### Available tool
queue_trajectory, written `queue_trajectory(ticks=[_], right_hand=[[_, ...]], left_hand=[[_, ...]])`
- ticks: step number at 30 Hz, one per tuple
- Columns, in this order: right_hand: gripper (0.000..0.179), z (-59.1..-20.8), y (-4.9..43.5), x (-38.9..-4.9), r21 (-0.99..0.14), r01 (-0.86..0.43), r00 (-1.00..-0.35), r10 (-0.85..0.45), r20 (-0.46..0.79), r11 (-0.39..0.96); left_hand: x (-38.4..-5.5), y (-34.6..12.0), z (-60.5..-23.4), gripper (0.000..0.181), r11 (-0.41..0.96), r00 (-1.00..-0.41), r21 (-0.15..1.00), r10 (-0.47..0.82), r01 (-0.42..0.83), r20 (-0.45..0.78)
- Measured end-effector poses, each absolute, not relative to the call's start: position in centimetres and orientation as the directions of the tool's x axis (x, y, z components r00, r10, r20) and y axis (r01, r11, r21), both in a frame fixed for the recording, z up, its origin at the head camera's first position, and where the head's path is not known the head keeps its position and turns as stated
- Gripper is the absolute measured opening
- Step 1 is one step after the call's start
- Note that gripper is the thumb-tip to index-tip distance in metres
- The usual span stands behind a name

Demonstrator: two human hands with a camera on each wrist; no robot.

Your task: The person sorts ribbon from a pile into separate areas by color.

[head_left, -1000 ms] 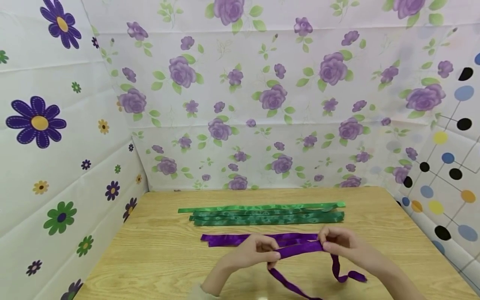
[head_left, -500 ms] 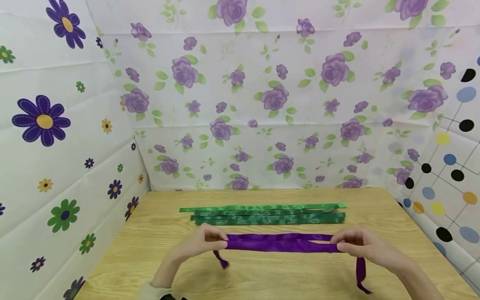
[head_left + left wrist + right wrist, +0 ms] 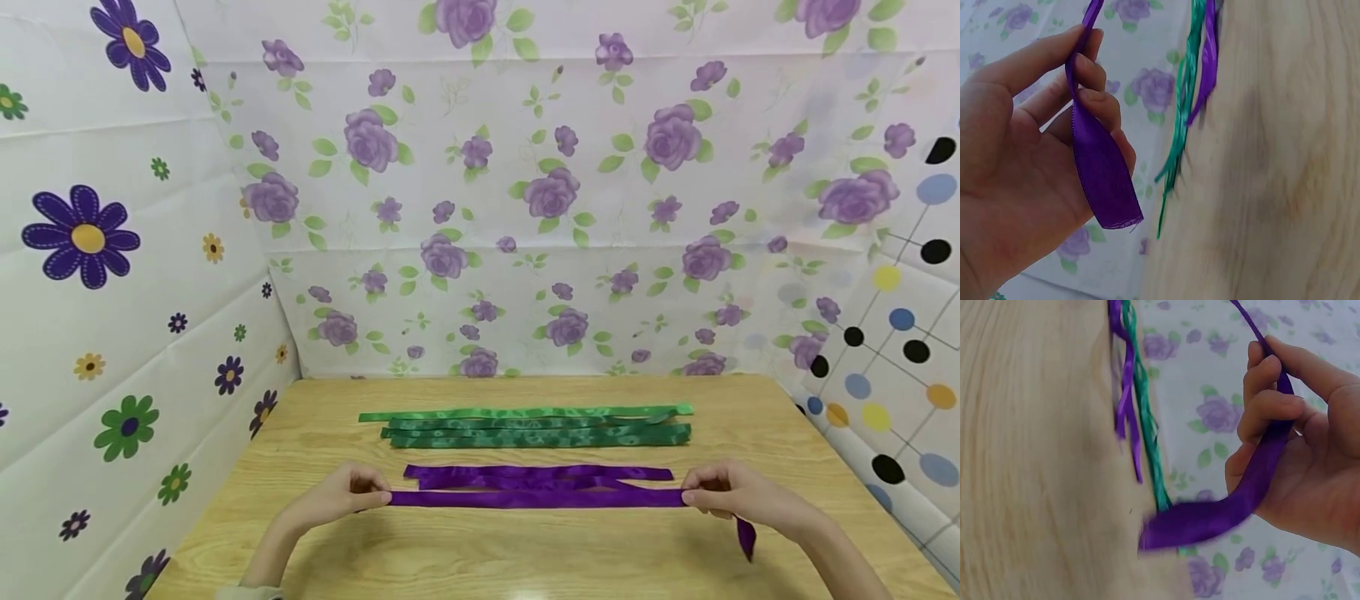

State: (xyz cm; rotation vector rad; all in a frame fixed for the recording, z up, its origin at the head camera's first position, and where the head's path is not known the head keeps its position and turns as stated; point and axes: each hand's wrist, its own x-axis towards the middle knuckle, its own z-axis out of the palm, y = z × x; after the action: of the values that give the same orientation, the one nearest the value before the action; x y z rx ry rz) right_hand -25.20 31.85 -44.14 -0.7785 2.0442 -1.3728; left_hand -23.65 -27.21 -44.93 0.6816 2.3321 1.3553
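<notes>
A purple ribbon (image 3: 536, 499) is stretched level between both hands above the table's near part. My left hand (image 3: 339, 498) pinches it near one end between thumb and fingers; in the left wrist view the frayed end of the ribbon (image 3: 1110, 181) hangs over the palm. My right hand (image 3: 738, 497) pinches the other side, and a longer tail of the ribbon (image 3: 1254, 481) dangles below that hand in the right wrist view. Just behind the stretched ribbon, several purple ribbons (image 3: 510, 474) lie side by side on the table.
Farther back on the wooden table (image 3: 315, 417) lies a row of green ribbons (image 3: 536, 432), lighter green at the rear. Flowered cloth (image 3: 555, 275) hangs behind the table, with patterned cloths along the left and right sides.
My hands have moved apart, the left one much farther to the left, drawing the ribbon out straight. The loose tails hanging from both hands have become shorter.
</notes>
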Motion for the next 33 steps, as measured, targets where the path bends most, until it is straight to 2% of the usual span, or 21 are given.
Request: queue_trajectory(ticks=[5,12,23,33], right_hand=[[0.032,-46.0,32.9,-26.1,-0.926,-0.141,-0.709,-0.688,-0.153,0.351],[0.028,-47.9,33.9,-26.8,-0.89,-0.16,-0.781,-0.605,-0.151,0.428],[0.021,-49.2,35.3,-26.8,-0.769,-0.1,-0.886,-0.409,-0.22,0.631],[0.016,-49.3,35.9,-26.7,-0.677,-0.006,-0.935,-0.244,-0.256,0.736]], left_hand=[[-23.7,-28.8,-45.9,0.021,0.488,-0.84,0.846,0.534,0.216,-0.093],[-24.0,-30.0,-46.8,0.018,0.575,-0.891,0.787,0.448,0.224,-0.074],[-23.9,-30.8,-47.7,0.014,0.687,-0.941,0.712,0.317,0.143,-0.117],[-23.9,-30.0,-48.2,0.017,0.784,-0.994,0.621,0.081,0.017,-0.075]])
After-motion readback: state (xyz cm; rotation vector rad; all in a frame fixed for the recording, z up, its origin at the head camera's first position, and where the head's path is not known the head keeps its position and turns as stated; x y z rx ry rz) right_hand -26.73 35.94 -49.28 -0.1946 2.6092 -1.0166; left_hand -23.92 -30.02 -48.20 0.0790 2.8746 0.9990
